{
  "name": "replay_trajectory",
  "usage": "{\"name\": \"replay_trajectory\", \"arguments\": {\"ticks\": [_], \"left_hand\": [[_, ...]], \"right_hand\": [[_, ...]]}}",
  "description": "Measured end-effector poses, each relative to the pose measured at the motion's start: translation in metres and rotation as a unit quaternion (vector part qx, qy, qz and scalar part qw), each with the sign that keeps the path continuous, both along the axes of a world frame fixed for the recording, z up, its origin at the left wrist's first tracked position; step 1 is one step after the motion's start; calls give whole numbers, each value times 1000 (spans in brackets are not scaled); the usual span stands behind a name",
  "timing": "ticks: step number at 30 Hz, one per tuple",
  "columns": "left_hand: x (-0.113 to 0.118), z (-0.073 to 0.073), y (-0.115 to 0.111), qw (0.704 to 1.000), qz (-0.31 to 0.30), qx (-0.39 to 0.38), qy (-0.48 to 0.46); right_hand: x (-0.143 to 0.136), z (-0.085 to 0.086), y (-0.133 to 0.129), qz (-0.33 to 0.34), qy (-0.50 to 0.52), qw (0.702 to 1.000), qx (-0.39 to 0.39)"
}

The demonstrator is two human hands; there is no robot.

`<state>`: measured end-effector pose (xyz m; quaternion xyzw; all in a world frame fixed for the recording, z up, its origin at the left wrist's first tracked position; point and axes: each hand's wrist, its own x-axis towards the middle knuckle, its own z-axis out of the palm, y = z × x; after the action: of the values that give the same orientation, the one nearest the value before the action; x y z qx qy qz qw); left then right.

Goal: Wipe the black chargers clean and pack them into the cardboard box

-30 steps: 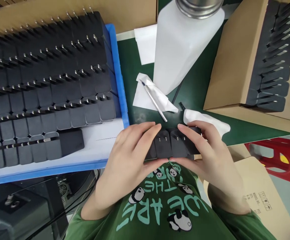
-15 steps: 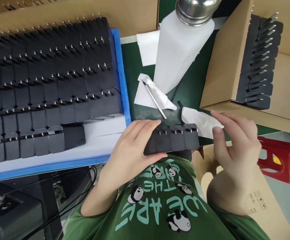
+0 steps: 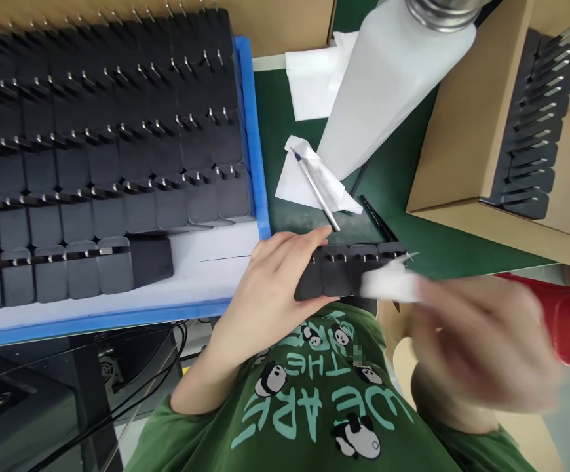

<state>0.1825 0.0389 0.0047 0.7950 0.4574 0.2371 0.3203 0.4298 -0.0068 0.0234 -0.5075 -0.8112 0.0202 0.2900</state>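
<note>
At the table's near edge, my left hand (image 3: 282, 288) is wrapped round a short row of black plug adapters (image 3: 335, 270), prongs facing up. My right hand (image 3: 486, 334), smeared by motion, pinches a white wipe (image 3: 390, 280) against the right end of that row, covering part of the last adapters. Beyond them lies a silver pen (image 3: 314, 187) on a folded white tissue (image 3: 297, 174). A black pen (image 3: 378, 219) rests on the green table just behind the row.
On the left, a blue tray (image 3: 255, 131) holds many rows of black adapters (image 3: 142, 210). A white bottle (image 3: 388, 85) with a metal cap stands at the back. To the right are a cardboard box (image 3: 466, 111) with more adapters (image 3: 535, 144) and a red stool (image 3: 565, 321).
My right hand has picked up the white wipe from the table and brought it to the adapters, uncovering the black pen. My left hand keeps its hold. The view has shifted slightly.
</note>
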Motion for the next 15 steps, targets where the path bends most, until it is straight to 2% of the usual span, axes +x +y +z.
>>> {"name": "replay_trajectory", "arguments": {"ticks": [1,3,7,11,15], "left_hand": [[0,0,0,1000,0,3,-1],[0,-1,0,1000,1,11,-3],[1,-4,0,1000,5,26,-8],[2,-6,0,999,13,31,-17],[2,-6,0,1000,6,23,-17]], "right_hand": [[-12,2,-1,29,-31,999,6],[-35,0,1,43,-83,996,18],[-63,-7,3,23,-111,994,4],[-63,-5,-4,57,-98,994,5],[-54,-2,-4,38,-93,995,-13]]}}
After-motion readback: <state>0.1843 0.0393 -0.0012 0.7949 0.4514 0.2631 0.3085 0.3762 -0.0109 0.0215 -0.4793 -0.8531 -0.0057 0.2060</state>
